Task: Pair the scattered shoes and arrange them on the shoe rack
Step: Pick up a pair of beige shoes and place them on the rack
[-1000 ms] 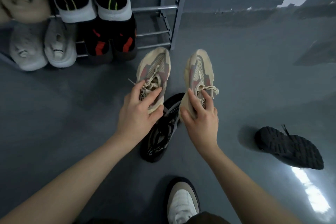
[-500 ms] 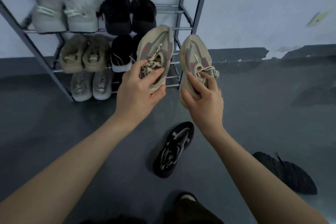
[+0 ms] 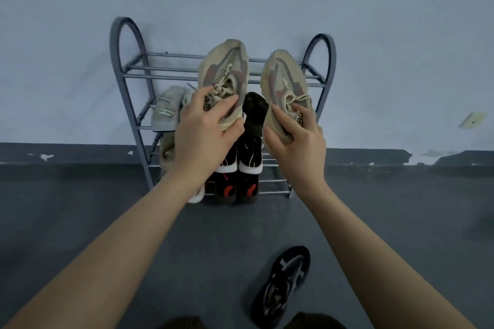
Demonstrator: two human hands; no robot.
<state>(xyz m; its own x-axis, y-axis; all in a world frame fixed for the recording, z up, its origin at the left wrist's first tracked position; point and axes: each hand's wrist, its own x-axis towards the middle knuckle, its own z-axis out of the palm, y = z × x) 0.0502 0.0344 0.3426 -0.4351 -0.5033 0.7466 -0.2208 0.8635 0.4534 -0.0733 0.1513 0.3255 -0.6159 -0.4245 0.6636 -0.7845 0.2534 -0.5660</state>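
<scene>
Left hand (image 3: pixel 203 131) grips one beige sneaker (image 3: pixel 226 75) by its heel and tongue; right hand (image 3: pixel 296 141) grips its mate (image 3: pixel 283 80) likewise. Both are held toes-up in front of the shoe rack (image 3: pixel 128 72), at 12 o'clock. Bare top-tier rails show left of them. Black sneaker (image 3: pixel 283 283) lies on floor (image 3: pixel 80 208) at 5 o'clock.

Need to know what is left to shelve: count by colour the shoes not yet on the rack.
Beige: 2, the left beige sneaker in the left hand and the right beige sneaker in the right hand
Black: 1, the black shoe on the floor
Total: 3
</scene>
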